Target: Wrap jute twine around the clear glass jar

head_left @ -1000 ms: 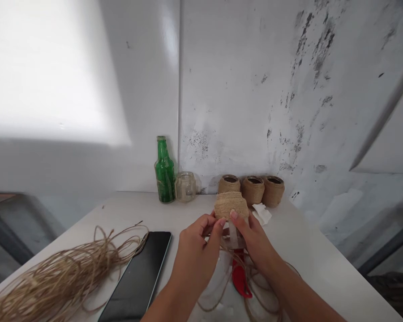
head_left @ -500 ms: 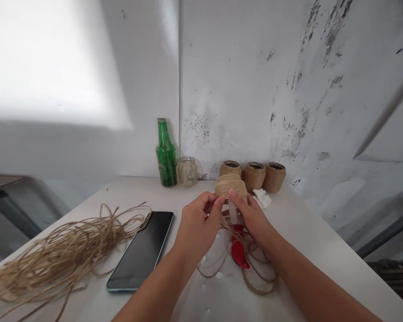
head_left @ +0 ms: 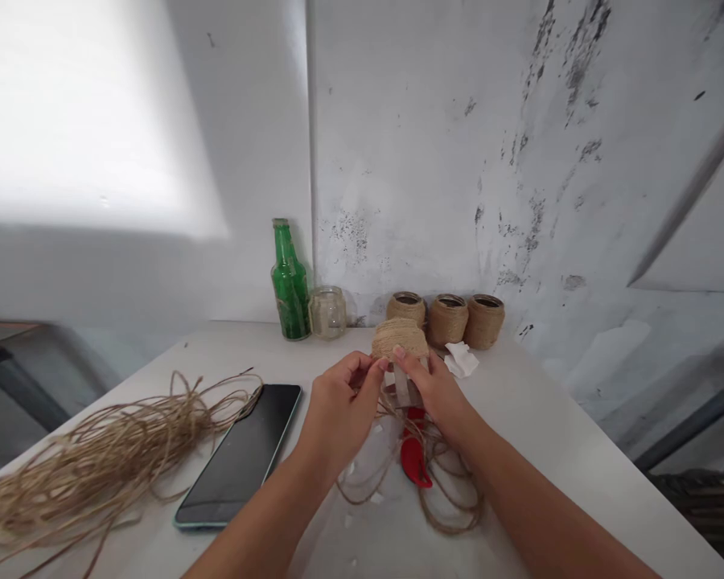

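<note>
Both hands close on a partly wrapped glass jar [head_left: 400, 339], which is held just above the bench [head_left: 519, 434]. Its long axis runs roughly away from the person, with the twine-covered end farther off and the bare glass end [head_left: 405, 388] nearer the wrists. The left hand [head_left: 341, 414] curls its fingers around the near side of the jar, while the right hand [head_left: 434, 398] presses from the opposite side, a fingertip [head_left: 399, 352] resting at the lower edge of the wrapped band. Together they pinch the jar between them. Directly below the jar, a red-handled tool [head_left: 413, 460] lies on the bench amid loose loops of twine [head_left: 452, 507]. Left of the jar sit a black smartphone [head_left: 238, 454] and, beyond it, a long bundle of tan fibre strands [head_left: 96, 458]. Past the jar, toward the wall [head_left: 428, 161], a crumpled white tissue [head_left: 460, 359] lies beside three twine-wrapped jars [head_left: 448, 319] standing in a row. Farther left of them stand a clear glass jar [head_left: 327, 313] and a green glass bottle [head_left: 290, 285].
</note>
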`<state>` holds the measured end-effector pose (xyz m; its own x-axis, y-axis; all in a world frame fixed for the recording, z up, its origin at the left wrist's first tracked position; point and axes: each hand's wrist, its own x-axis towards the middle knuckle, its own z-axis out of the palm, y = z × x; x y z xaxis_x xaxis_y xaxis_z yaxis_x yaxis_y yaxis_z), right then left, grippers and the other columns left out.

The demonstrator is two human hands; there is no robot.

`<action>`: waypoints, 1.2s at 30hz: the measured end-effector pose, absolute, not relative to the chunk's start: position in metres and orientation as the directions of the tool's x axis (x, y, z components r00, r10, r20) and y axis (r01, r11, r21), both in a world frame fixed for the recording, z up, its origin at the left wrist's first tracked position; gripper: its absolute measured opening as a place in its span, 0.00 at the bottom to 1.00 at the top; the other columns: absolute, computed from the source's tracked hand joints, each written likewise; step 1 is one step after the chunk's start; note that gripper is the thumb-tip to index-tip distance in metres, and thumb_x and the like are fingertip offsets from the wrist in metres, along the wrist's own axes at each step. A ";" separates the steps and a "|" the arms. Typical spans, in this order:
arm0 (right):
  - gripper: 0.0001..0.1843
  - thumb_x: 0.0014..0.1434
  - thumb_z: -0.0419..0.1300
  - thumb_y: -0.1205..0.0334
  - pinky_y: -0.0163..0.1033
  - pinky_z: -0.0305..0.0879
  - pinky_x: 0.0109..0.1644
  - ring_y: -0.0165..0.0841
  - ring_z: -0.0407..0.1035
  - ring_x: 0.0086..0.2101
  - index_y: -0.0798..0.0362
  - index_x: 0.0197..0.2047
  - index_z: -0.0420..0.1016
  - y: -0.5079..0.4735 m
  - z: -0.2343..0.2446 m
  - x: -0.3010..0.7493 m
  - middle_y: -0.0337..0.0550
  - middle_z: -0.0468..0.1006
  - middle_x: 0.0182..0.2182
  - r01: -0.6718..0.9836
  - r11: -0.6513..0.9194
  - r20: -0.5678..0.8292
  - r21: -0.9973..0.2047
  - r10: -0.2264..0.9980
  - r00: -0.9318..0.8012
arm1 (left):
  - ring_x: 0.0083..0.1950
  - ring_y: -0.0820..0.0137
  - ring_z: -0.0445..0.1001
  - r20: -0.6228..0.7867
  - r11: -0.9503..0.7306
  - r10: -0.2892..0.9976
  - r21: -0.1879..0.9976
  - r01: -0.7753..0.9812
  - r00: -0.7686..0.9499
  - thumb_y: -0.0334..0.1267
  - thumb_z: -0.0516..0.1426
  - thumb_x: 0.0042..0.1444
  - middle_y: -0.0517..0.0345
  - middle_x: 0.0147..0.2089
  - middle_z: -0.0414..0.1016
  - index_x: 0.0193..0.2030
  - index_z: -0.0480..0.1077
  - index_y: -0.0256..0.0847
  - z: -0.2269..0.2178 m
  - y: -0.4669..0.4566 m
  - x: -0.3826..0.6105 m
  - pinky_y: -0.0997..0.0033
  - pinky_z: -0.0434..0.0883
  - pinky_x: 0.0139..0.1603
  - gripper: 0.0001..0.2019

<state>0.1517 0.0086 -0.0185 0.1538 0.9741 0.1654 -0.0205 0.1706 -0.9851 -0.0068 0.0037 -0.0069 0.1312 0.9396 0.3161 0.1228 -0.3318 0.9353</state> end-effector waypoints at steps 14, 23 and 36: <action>0.33 0.58 0.71 0.36 0.51 0.72 0.62 0.51 0.78 0.58 0.51 0.57 0.79 0.003 -0.017 0.153 0.53 0.85 0.56 0.013 0.160 0.160 -0.987 0.974 0.161 | 0.27 0.71 0.60 0.298 -0.311 0.948 0.943 0.120 0.115 0.50 0.58 0.66 0.64 0.25 0.67 0.31 0.71 0.42 -0.006 -0.002 -0.005 0.71 0.55 0.27 0.16; 0.36 0.56 0.72 0.33 0.52 0.74 0.60 0.52 0.78 0.56 0.51 0.57 0.79 -0.001 -0.021 0.154 0.55 0.86 0.55 -0.021 0.146 0.140 -0.989 0.977 0.160 | 0.28 0.71 0.62 0.279 -0.293 0.953 0.947 0.131 0.115 0.49 0.58 0.68 0.61 0.27 0.71 0.31 0.72 0.41 -0.004 -0.006 -0.006 0.73 0.56 0.26 0.17; 0.32 0.57 0.72 0.37 0.51 0.74 0.59 0.50 0.80 0.54 0.51 0.54 0.79 0.002 -0.019 0.153 0.54 0.86 0.54 -0.043 0.149 0.142 -0.988 0.980 0.140 | 0.28 0.70 0.66 0.273 -0.287 0.955 0.950 0.124 0.113 0.49 0.59 0.66 0.61 0.27 0.72 0.30 0.72 0.41 -0.001 -0.007 -0.007 0.73 0.58 0.25 0.16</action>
<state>0.1530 0.0021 -0.0187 0.1403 0.9799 0.1418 -0.0433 0.1492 -0.9879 -0.0070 -0.0067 -0.0006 0.1134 0.9552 0.2734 0.1244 -0.2866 0.9499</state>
